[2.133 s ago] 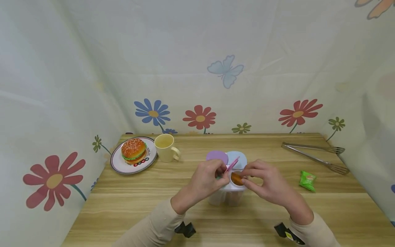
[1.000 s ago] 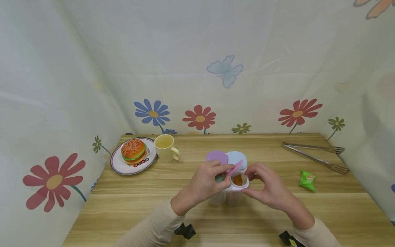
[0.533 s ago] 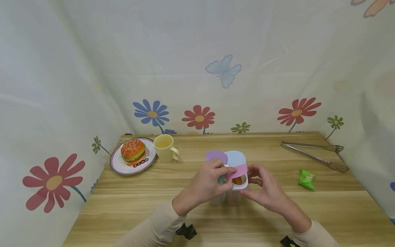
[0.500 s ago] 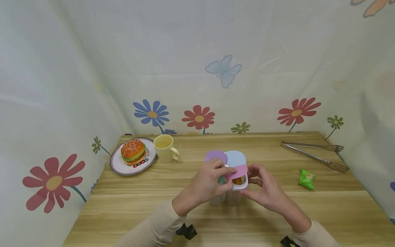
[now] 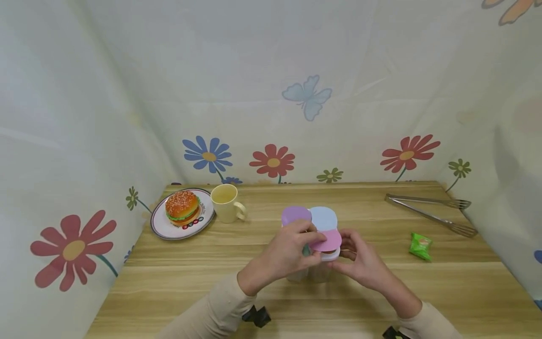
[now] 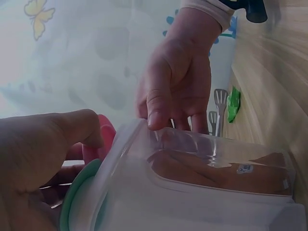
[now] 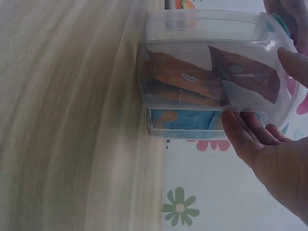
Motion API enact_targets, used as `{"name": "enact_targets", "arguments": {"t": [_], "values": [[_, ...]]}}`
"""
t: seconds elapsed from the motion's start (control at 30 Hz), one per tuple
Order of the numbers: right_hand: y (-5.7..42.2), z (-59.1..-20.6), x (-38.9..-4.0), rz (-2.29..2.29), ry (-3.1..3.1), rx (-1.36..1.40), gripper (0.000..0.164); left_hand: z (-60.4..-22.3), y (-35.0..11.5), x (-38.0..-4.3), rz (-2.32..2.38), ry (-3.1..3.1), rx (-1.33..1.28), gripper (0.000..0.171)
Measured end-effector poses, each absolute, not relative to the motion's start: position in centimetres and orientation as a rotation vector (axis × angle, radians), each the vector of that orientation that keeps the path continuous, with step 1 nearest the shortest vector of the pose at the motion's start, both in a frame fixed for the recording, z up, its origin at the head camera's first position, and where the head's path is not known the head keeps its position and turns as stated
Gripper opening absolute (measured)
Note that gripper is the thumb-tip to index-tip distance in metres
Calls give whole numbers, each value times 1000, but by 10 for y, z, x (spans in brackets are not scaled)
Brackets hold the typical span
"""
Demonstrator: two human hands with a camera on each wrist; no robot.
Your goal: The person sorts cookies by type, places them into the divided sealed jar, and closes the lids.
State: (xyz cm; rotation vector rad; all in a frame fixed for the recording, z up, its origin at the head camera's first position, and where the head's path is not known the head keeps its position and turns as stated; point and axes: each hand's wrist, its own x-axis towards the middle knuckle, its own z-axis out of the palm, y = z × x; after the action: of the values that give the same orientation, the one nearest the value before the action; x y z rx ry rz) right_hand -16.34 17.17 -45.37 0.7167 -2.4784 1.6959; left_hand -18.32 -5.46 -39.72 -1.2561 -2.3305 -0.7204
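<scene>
A clear plastic storage container [image 7: 207, 29] with separate compartments stands upright mid-table. Its purple lid [image 5: 296, 214] and light blue lid [image 5: 324, 218] lie flat at the back. My left hand [image 5: 285, 252] pinches the pink lid [image 5: 332, 240], which is tilted slightly above its opening at the front right. Under that hand, the green lid [image 6: 77, 195] is mostly hidden in the head view. Thumb and fingers of my right hand [image 5: 366, 266] hold the container's right side near the rim. Brown packets [image 7: 178, 74] show inside the front compartment, and a blue packet [image 7: 187, 119] shows in another.
A toy-like hamburger [image 5: 183, 207] sits on a white plate [image 5: 163, 221] at the left, beside a yellow mug [image 5: 226, 207]. Metal tongs [image 5: 427, 214] lie spread at the back right. Nearer lies a green packet [image 5: 420, 246].
The pink lid has swung down from nearly upright to almost flat over the opening, guided by my left hand. My right hand has left the opening and now holds the container's side.
</scene>
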Motion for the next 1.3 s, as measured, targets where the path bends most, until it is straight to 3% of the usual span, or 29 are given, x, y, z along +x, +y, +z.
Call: {"name": "enact_targets", "arguments": {"t": [0.3, 0.83, 1.3], "values": [[167, -454, -163, 1806, -2560, 571, 69, -389, -53, -182, -593, -2436, -1332, 29], [164, -462, -162, 1720, -2601, 508, 63, -385, -49, -180, -450, -2418, -1423, 33], [165, -463, -161, 1705, -2607, 495, 59, -385, -44, -175, -248, -2285, -1454, 24]]}}
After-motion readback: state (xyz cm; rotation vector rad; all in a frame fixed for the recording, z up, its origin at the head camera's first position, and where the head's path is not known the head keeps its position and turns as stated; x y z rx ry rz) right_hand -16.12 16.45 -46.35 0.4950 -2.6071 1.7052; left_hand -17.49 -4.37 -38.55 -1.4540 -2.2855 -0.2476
